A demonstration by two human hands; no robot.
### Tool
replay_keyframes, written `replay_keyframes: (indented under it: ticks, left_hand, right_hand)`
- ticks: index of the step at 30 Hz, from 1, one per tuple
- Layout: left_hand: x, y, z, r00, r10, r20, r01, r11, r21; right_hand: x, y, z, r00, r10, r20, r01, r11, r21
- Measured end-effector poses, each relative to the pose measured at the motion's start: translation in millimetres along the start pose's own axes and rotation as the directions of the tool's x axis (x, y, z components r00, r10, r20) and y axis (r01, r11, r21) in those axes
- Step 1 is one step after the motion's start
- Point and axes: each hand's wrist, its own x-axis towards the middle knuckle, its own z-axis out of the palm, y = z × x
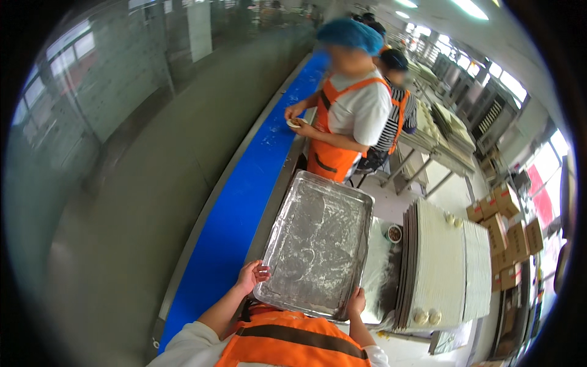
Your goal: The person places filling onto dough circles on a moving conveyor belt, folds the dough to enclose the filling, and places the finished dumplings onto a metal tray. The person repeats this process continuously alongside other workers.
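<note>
Both sides of the tray (319, 241), at frame centre, should be supported evenly for level handling, its right edge being gripped by the right hand (356, 301) while the left hand (252, 277) is held loosely open at its left edge.

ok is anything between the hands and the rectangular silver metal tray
Nothing visible is: the left hand is at the left rim of the rectangular, white-dusted silver metal tray, and the right hand is at its right rim, near the lower corner.
</note>
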Motion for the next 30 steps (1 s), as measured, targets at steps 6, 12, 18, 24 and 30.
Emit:
replay_keyframes:
  ticks: [6, 12, 18, 24, 30]
  left_hand:
    - [1.4, 4.2, -1.7, 1.000, 0.002, 0.031, -0.001, 1.000, -0.029]
    - [1.6, 3.4, -5.6, 0.999, -0.001, 0.044, 0.003, 0.999, -0.044]
    - [1.6, 2.8, -6.5, 0.998, -0.012, 0.062, 0.016, 0.997, -0.076]
    - [2.6, 2.0, -5.8, 0.998, -0.005, 0.070, 0.011, 0.996, -0.090]
    - [3.3, 1.4, -8.1, 0.996, 0.006, 0.087, 0.003, 0.995, -0.098]
  right_hand:
    - [-1.8, -9.3, -2.0, 0.999, -0.046, -0.029, 0.047, 0.999, 0.019]
    - [-4.7, -7.5, -1.5, 0.998, -0.052, -0.025, 0.052, 0.999, 0.014]
    - [-5.6, -13.7, -5.7, 1.000, -0.029, -0.001, 0.029, 1.000, -0.009]
    - [-2.2, -9.4, -1.5, 1.000, -0.027, -0.014, 0.027, 1.000, -0.004]
    - [0.9, -1.1, 4.6, 0.995, -0.094, -0.041, 0.092, 0.995, -0.043]
